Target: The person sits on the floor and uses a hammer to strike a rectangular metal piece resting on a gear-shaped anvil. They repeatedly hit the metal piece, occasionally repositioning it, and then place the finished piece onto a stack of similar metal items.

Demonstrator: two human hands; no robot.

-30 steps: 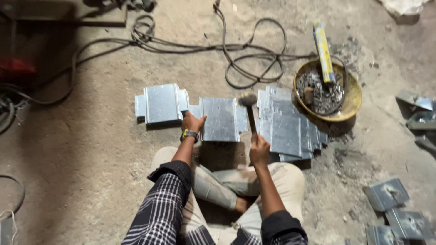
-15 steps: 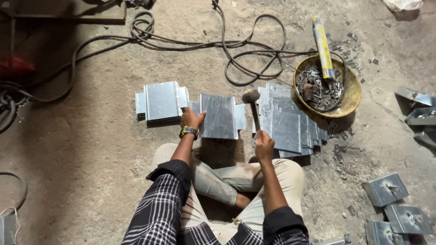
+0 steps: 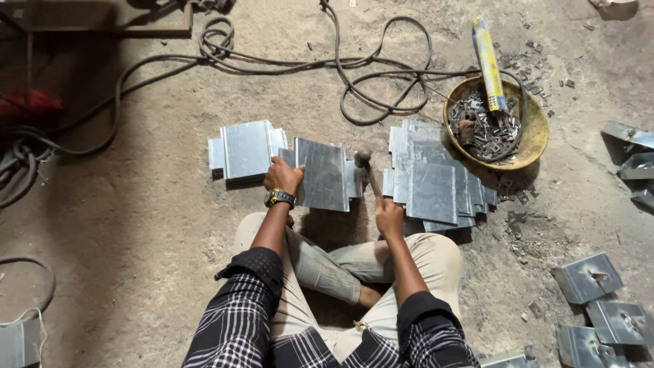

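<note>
**Hammer poised at the edge of a galvanised sheet**

The flat, dull-grey metal sheet (image 3: 323,174), rectangular with short side tabs, lay on the dusty concrete floor (image 3: 136,225) before the seated person. The left hand (image 3: 282,175) pressed its left edge, fingers curled together. The right hand (image 3: 390,217) was clenched round the hammer (image 3: 366,167), whose head stood at the sheet's right edge. A stack of similar sheets (image 3: 429,184) lay alongside.

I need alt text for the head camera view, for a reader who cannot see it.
A person sitting on a dusty floor holds a hammer in the right hand while the left hand presses a flat metal sheet. A stack of sheets and a bowl of scrap lie to the right.
</note>
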